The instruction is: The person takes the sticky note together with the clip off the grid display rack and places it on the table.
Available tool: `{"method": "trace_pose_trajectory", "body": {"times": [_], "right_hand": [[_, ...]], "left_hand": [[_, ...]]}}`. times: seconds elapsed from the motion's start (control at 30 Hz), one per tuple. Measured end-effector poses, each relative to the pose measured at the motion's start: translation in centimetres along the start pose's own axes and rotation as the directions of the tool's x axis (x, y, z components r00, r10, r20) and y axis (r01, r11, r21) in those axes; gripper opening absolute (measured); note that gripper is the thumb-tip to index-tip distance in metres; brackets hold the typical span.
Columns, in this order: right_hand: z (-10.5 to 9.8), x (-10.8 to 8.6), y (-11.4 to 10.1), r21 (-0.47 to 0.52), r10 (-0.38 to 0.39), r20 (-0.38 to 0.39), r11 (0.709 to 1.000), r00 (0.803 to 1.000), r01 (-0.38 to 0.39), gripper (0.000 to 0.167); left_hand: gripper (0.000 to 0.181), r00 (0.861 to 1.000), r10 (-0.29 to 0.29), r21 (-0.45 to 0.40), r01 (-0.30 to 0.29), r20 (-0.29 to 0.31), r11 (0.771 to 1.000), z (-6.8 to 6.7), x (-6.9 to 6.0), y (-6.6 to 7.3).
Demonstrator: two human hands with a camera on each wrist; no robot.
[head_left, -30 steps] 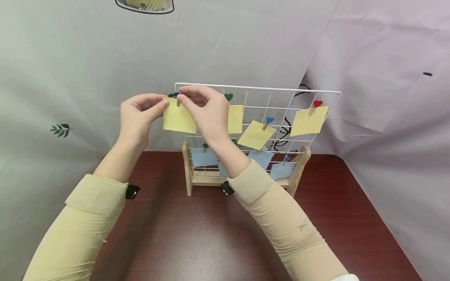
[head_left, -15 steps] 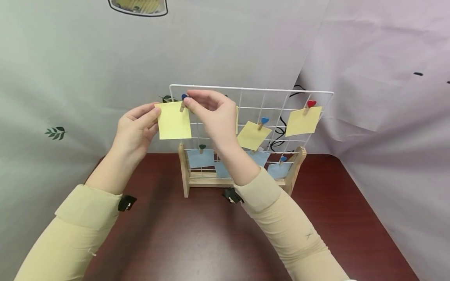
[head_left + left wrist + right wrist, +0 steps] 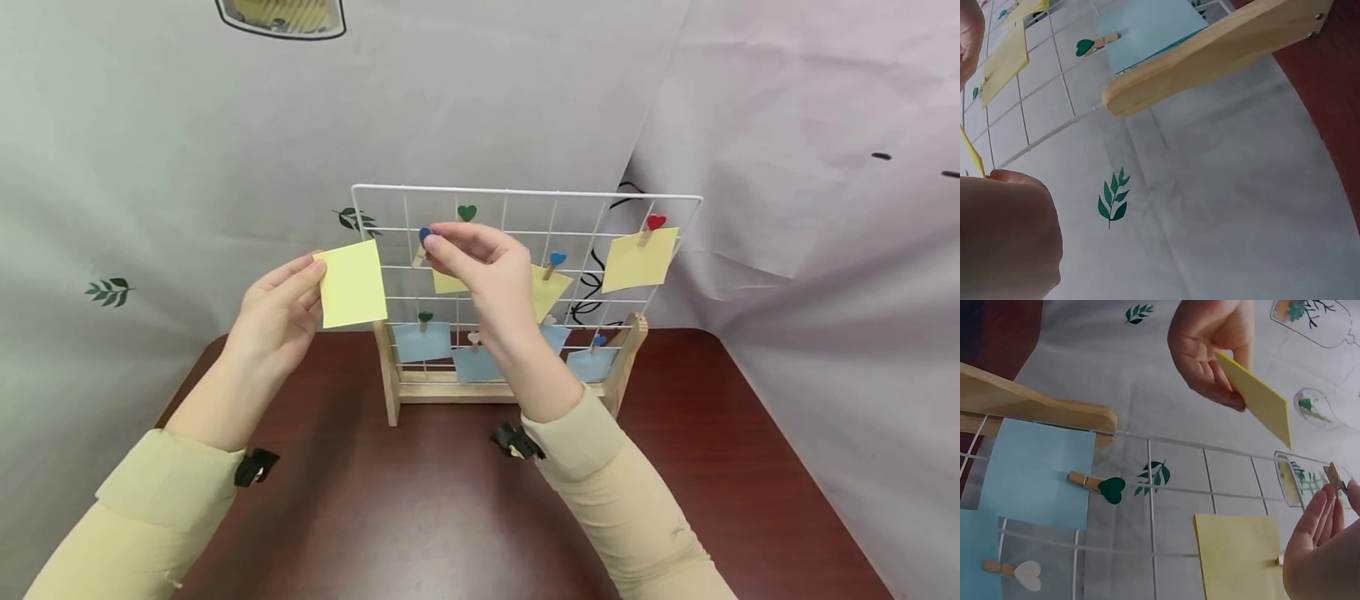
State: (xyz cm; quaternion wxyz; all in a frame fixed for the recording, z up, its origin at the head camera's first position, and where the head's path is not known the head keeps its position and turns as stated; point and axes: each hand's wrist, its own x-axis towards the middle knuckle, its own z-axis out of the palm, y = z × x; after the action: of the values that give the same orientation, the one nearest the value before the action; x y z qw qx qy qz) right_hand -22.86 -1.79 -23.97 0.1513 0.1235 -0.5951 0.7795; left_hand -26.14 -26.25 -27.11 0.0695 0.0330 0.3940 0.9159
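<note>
Left hand (image 3: 273,312) pinches the held yellow note (image 3: 352,283) by its upper left edge; right hand (image 3: 495,287) pinches the blue-heart clip (image 3: 419,256), apart from that note.
I see the note tilted, in front of the left side of the wire grid (image 3: 577,194). Held at one edge only, it could swing or bend if I poke the free corner. A slack pinch could drop the small clip on the table (image 3: 405,500); can't tell if its mouth is squeezed apart. Right hand partly covers a hung yellow note (image 3: 448,282) and the slanted note (image 3: 550,292), so a careless wrist turn could snag either. Free room: left of the grid's edge, and over the table front. Tight going rightward, among hung notes.
</note>
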Motion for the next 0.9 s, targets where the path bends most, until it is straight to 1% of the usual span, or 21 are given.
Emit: {"method": "trace_pose_trajectory", "body": {"times": [0.17, 0.27, 0.43, 0.47, 0.57, 0.63, 0.77, 0.9], "right_hand": [[-1.3, -0.8, 0.2, 0.013, 0.009, -0.014, 1.0, 1.0, -0.009, 0.024], [-2.1, -1.3, 0.4, 0.022, 0.02, -0.023, 1.0, 1.0, -0.019, 0.023], [-3.8, -1.9, 0.8, 0.032, 0.039, -0.042, 0.999, 0.998, -0.038, 0.013], [-4.1, -2.0, 0.9, 0.037, 0.045, -0.046, 0.998, 0.998, -0.044, 0.014], [-5.1, -2.2, 1.3, 0.06, 0.059, -0.06, 0.997, 0.996, -0.055, 0.025], [-5.8, -2.3, 1.4, 0.069, 0.067, -0.07, 0.996, 0.995, -0.062, 0.03], [-7.1, -2.6, 1.6, 0.077, 0.085, -0.103, 0.994, 0.991, -0.077, 0.033], [-8.6, -3.1, 1.9, 0.044, 0.103, -0.133, 0.994, 0.986, -0.098, 0.033]], "left_hand": [[0.015, 1.0, -0.017, -0.028, 0.016, -0.015, 0.999, -0.8, -0.4, -0.2], [0.015, 0.999, -0.039, -0.051, 0.038, -0.026, 0.998, -1.4, -0.6, -0.4], [0.018, 0.996, -0.075, -0.087, 0.071, -0.051, 0.994, -2.5, -1.0, -0.6], [0.019, 0.995, -0.081, -0.09, 0.076, -0.056, 0.993, -2.7, -1.0, -0.7], [0.019, 0.993, -0.096, -0.12, 0.088, -0.067, 0.989, -3.5, -1.1, -0.7], [0.019, 0.993, -0.098, -0.137, 0.089, -0.063, 0.987, -4.0, -1.1, -0.7], [0.018, 0.992, -0.111, -0.168, 0.099, -0.065, 0.981, -5.0, -1.2, -0.8], [0.018, 0.987, -0.139, -0.192, 0.122, -0.079, 0.974, -6.1, -1.5, -1.0]]}}
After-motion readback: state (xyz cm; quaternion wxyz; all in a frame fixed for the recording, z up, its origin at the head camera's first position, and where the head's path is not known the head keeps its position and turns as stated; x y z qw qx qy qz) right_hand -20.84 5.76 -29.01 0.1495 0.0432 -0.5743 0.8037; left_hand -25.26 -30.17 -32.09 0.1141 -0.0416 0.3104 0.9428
